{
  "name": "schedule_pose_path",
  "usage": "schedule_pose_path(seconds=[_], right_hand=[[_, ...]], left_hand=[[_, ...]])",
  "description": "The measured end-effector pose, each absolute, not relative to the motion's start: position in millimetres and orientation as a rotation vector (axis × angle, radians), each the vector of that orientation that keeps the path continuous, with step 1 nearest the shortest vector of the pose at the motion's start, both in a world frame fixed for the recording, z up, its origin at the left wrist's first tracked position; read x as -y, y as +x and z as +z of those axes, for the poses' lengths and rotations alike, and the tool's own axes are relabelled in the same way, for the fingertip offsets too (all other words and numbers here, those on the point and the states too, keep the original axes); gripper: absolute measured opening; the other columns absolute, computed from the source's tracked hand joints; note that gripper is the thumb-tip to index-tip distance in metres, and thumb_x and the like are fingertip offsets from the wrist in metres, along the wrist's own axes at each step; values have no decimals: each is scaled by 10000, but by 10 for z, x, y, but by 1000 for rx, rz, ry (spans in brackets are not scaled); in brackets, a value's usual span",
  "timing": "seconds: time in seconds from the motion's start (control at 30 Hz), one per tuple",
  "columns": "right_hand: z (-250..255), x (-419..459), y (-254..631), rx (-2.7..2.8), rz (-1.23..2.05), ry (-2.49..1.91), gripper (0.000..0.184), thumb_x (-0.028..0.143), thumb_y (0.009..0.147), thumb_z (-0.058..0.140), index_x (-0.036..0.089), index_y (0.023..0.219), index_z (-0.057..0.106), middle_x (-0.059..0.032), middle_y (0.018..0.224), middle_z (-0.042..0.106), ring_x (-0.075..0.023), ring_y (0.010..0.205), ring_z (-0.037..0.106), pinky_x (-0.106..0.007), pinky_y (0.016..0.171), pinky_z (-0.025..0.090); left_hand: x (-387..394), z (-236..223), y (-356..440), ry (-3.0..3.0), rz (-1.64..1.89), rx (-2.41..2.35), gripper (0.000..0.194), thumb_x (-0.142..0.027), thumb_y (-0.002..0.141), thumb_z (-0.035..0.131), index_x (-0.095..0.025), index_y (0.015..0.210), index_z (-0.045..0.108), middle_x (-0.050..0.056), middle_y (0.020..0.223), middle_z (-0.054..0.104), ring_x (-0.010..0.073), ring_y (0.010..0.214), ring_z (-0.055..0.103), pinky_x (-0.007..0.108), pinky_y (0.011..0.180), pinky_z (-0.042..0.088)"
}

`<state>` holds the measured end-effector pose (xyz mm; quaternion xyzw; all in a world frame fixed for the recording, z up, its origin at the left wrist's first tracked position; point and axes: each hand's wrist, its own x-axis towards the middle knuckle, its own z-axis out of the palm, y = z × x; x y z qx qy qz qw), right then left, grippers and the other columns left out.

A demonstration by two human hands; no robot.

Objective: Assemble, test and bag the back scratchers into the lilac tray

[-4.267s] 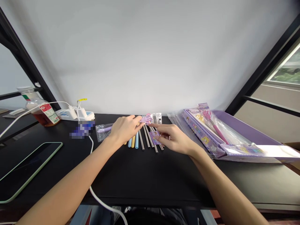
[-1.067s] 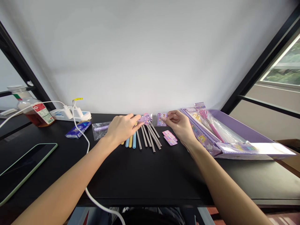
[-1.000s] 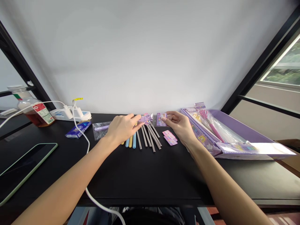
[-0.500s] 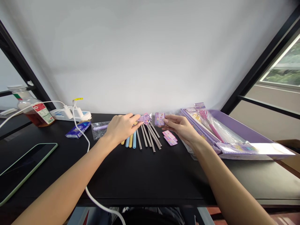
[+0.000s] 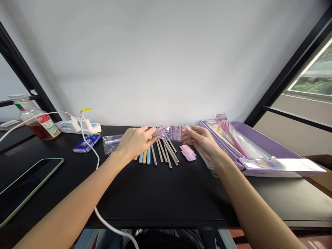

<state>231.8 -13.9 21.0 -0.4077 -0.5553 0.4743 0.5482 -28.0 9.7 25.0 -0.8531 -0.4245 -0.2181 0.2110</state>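
A purple hand-shaped back scratcher [image 5: 161, 132] in a clear bag is pinched near its head by my left hand [image 5: 137, 139]. At the bag's end sits a purple printed header card [image 5: 175, 133]. Just right of the card, my right hand [image 5: 198, 138] has curled, slightly blurred fingers; whatever lies between them is too small to make out. Beneath the bag, several metal tubes [image 5: 167, 152] fan out on the black table. Blue tubes [image 5: 148, 156] and yellow tubes [image 5: 144, 157] lie beside them, partly behind my left hand. Loose pink-purple cards [image 5: 188, 153] rest below my right hand.
A purple box [image 5: 272, 140] with a bagged pink back scratcher [image 5: 234, 138] stands right. To the left are a bagged purple piece [image 5: 111, 142], a blue packet [image 5: 86, 143], a power strip [image 5: 90, 129], a bottle [image 5: 35, 121] and a phone [image 5: 28, 188]. A white cable [image 5: 97, 211] crosses the table.
My right hand's fingers have come off the header card and moved slightly right. The card has tilted and shifted a little left. My left hand still holds the back scratcher.
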Motion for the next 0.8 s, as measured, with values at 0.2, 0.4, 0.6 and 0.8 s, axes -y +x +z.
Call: schedule_pose_path(seconds=[0.2, 0.4, 0.6, 0.8], right_hand=[[221, 166, 2308, 1354, 1198, -885, 413, 515, 739, 812, 209, 776, 537, -22, 854, 666, -185, 839, 669, -352, 758, 591], [111, 122, 2218, 1320, 949, -956, 494, 408, 659, 893, 225, 803, 457, 27, 681, 660, -132, 651, 623, -293, 655, 549], [109, 91, 2181, 1256, 811, -941, 488, 358, 629, 908, 227, 792, 468, 26, 707, 682, -116, 633, 614, -276, 656, 525], [167, 120, 2186, 1144, 961, -845, 418, 405, 698, 863, 237, 833, 504, 44, 712, 650, -121, 653, 642, -270, 693, 537]], left_hand=[[-109, 253, -293, -2365, -593, 1214, 397, -498, 1023, 432, -222, 1115, 702, 44, 819, 695, 187, 638, 637, 284, 517, 326], [-96, 217, -257, -2367, -626, 1134, 406, -499, 1021, 438, -226, 1187, 689, 46, 843, 694, 189, 637, 634, 291, 523, 343], [-36, 244, -210, -2437, -674, 1123, 501, -538, 1033, 360, -192, 1236, 661, 53, 852, 684, 191, 658, 630, 296, 547, 358], [21, 350, -207, -2647, -834, 1212, 380, -332, 1068, 276, -206, 1103, 633, 34, 906, 677, 180, 717, 612, 301, 619, 371]])
